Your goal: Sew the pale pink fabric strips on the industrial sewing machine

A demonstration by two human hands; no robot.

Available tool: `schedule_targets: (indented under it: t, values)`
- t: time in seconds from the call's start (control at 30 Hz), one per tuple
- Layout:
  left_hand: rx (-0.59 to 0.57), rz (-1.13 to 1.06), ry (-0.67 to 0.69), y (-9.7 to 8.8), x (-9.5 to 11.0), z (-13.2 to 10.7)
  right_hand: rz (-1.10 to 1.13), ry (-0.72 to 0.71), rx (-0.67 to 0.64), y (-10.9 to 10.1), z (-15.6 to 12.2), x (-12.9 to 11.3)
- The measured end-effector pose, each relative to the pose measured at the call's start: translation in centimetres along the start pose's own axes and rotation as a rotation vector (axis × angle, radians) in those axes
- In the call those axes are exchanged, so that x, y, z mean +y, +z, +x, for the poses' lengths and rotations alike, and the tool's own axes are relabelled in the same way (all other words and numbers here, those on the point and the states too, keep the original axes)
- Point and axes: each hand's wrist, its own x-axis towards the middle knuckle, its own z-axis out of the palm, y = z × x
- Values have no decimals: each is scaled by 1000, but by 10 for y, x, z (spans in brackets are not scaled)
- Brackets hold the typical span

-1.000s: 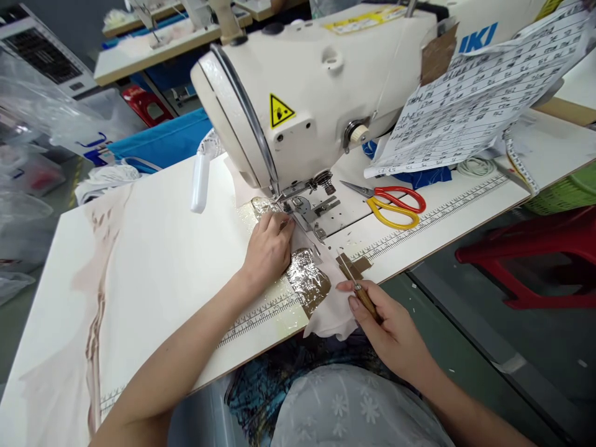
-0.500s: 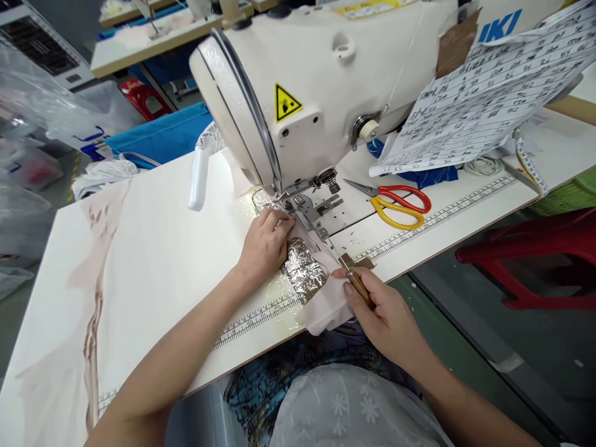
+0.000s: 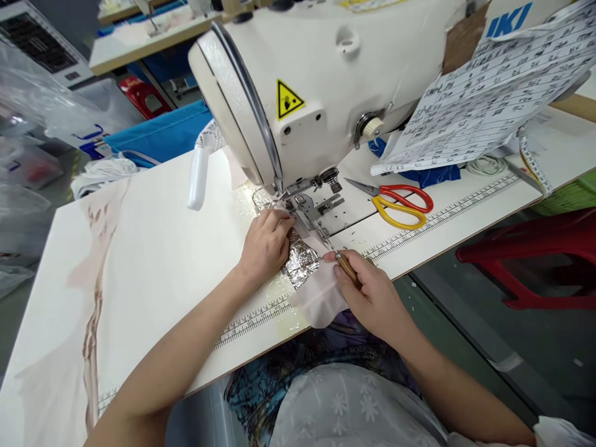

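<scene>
My left hand (image 3: 266,244) lies on a thin pale pink fabric piece (image 3: 319,295), fingers curled and pressing it down just in front of the presser foot (image 3: 305,207) of a cream industrial sewing machine (image 3: 335,81). My right hand (image 3: 370,297) is closed round a wooden-handled awl (image 3: 342,262), whose metal tip points toward the presser foot. A patch of shiny crinkled tape (image 3: 300,261) on the table shows between my hands, under the fabric.
Red-and-yellow scissors (image 3: 400,203) lie right of the needle plate. A printed paper sheet (image 3: 488,93) hangs off the machine arm. Pale fabric (image 3: 97,273) drapes over the table's left end. A red stool (image 3: 535,261) stands right of the table; a ruler strip (image 3: 261,313) runs along the edge.
My right hand has moved up and left with the awl, bringing its tip close to the presser foot. The fabric piece has been drawn further in. My left hand has barely shifted.
</scene>
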Motion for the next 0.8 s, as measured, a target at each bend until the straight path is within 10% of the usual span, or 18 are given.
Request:
schedule_targets:
  t: [0.8]
  values:
    - [-82, 85, -77, 0, 8, 1, -60, -45, 10, 10, 24, 4]
